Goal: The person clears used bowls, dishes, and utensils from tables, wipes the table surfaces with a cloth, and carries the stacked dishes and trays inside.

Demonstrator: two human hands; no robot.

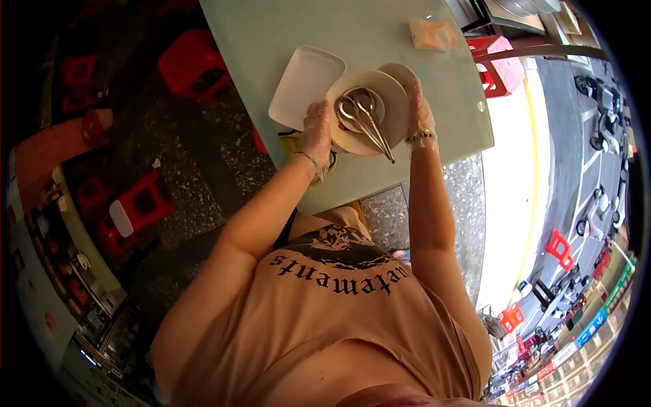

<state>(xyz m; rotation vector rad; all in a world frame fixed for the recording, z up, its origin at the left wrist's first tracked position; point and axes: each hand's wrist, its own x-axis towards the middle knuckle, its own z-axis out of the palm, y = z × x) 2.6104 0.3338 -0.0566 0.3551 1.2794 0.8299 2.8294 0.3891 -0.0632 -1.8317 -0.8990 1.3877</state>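
A stack of pale bowls [369, 139] stands on the table between my hands, with a second bowl rim [399, 70] showing behind it. Two metal spoons [366, 121] lie inside the front bowl, over a smaller dish, their handles across the near rim. My left hand [316, 130], in a clear plastic glove, grips the left side of the bowls. On the opposite side my right hand [420, 114], gloved too, holds the rim with fingers pointing away. A white rectangular tray [306, 85] rests just left of the bowls. Something yellow and black [290, 142] is partly hidden by my left wrist.
The pale green table [339, 30] carries a tissue pack [432, 35] at its far right. Red stools [193, 64] stand on the dark floor to the left, and another red stool [498, 66] is past the right edge. A street with parked scooters [600, 115] lies farther right.
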